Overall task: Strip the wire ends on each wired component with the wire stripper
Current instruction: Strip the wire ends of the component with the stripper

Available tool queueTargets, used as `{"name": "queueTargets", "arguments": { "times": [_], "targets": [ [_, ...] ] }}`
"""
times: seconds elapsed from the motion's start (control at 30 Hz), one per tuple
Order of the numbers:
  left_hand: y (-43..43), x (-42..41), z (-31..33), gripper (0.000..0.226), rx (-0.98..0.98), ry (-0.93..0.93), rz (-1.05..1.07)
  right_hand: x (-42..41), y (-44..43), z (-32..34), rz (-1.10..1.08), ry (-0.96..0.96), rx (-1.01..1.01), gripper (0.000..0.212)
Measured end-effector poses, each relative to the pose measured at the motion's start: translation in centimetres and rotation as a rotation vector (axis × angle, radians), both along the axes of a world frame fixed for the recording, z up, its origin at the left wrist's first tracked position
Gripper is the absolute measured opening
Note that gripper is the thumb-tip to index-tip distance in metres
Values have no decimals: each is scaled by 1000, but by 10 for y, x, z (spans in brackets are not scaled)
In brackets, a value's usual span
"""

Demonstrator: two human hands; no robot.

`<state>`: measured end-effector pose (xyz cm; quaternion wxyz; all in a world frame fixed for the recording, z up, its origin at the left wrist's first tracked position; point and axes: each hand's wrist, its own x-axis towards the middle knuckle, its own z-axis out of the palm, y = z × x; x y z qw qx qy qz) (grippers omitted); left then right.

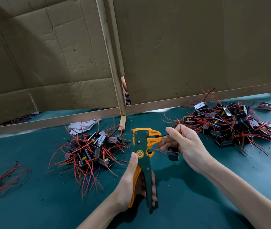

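At bench centre: the wire stripper (142, 151) is being held upright above the teal bench (32, 204), with its orange head uppermost and pointing right.
Left grip (126, 185): both handles are being clasped by curled fingers, and the thumb is being pressed against the green body.
Right grip (187, 146): a wired component (172, 153), a small black block, is being pinched just beside the stripper head, and its red wire (179, 125) is sticking up past the fingers.
Black wire (164, 135): its end is being presented into the stripper head. Whether it is being clamped cannot be told.
Left pile (90, 146): components with red leads are lying heaped on the bench.
Right pile (227, 124): a larger heap is lying near the cardboard partition (181, 47).
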<state>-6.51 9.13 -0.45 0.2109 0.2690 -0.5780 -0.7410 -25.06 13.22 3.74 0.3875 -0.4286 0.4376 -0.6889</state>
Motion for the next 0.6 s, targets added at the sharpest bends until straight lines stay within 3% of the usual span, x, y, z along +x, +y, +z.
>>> {"name": "queueTargets", "arguments": {
  "times": [0.1,0.2,0.33,0.47,0.6],
  "targets": [
    [3,-3,-3,82,-30,-23,140,2,-1,-3,19,43,16,25],
    [2,-5,1,82,32,116,62,2,-3,-4,4,63,13,26],
    [-4,-6,3,86,60,128,19,-3,-2,3,-59,64,5,29],
    [-6,-8,3,84,53,105,29,9,-5,31,-158,359,-67,24],
    [-7,-9,2,84,82,105,29,44,-29,74,-2,515,-119,23]
  ]
}}
